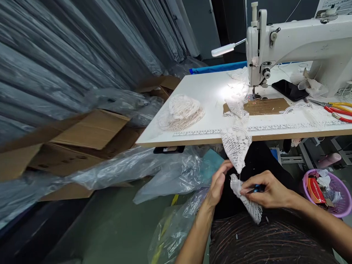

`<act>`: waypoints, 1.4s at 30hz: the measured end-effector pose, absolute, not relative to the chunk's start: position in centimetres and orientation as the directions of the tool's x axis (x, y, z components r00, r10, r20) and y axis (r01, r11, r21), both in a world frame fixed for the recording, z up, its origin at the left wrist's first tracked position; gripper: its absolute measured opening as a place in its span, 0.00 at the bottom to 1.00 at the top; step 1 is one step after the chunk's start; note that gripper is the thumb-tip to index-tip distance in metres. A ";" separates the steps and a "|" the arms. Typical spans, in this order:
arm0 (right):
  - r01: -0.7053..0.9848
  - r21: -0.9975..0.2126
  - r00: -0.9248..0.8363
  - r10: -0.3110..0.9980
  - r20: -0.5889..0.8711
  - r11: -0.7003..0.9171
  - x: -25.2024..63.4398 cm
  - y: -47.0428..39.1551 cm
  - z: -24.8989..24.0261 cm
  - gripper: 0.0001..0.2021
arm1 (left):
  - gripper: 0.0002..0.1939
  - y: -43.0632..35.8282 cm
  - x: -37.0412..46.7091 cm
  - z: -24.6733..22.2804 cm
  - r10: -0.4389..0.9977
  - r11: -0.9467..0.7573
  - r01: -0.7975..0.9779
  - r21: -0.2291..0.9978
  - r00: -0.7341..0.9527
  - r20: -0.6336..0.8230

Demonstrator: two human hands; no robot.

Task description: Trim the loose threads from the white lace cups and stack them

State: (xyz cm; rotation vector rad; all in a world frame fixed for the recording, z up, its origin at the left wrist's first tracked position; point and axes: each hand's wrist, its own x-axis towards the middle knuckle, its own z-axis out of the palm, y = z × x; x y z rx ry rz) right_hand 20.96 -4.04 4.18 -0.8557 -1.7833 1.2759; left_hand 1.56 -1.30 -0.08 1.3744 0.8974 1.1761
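Note:
A chain of white lace pieces (235, 143) hangs from the table edge over my lap, its pointed tip downward. Thin thread joins that tip to a loose lace piece (251, 207) below. My left hand (218, 183) is closed at the left side of the join, its fingertips against the lace and partly hidden. In my right hand (265, 189) is a small blue-and-black pair of thread snips (257, 189), mostly covered by the fingers. The right fingertips also touch the lower lace piece.
A white sewing machine (291, 44) stands on the table (198, 84). Stacked lace (185, 112) lies left; a phone (290, 90) and red-and-yellow-handled scissors (338, 109) lie right. Cardboard boxes (90, 128) and plastic sheeting (170, 176) are at left, a purple basket (347, 200) at right.

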 end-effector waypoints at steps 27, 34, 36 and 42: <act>0.486 -0.835 -0.483 0.876 -0.010 0.258 21.4 -1.1 1.1 0.32 | 0.24 -3.6 3.0 1.4 0.948 0.289 -0.036 0.957 0.151 -0.280; 0.577 -0.785 -0.403 0.914 -0.032 0.227 20.6 -1.1 1.0 0.24 | 0.26 -3.6 3.1 1.4 0.947 0.287 -0.010 0.958 0.155 -0.282; 0.591 -0.780 -0.369 0.929 -0.036 0.204 20.7 -1.3 0.9 0.23 | 0.27 -3.6 3.1 1.3 0.940 0.318 -0.042 0.947 0.148 -0.308; 0.565 -0.798 -0.386 0.922 -0.033 0.208 21.2 -1.9 1.0 0.23 | 0.28 -3.4 3.2 1.2 0.931 0.338 -0.056 0.939 0.168 -0.325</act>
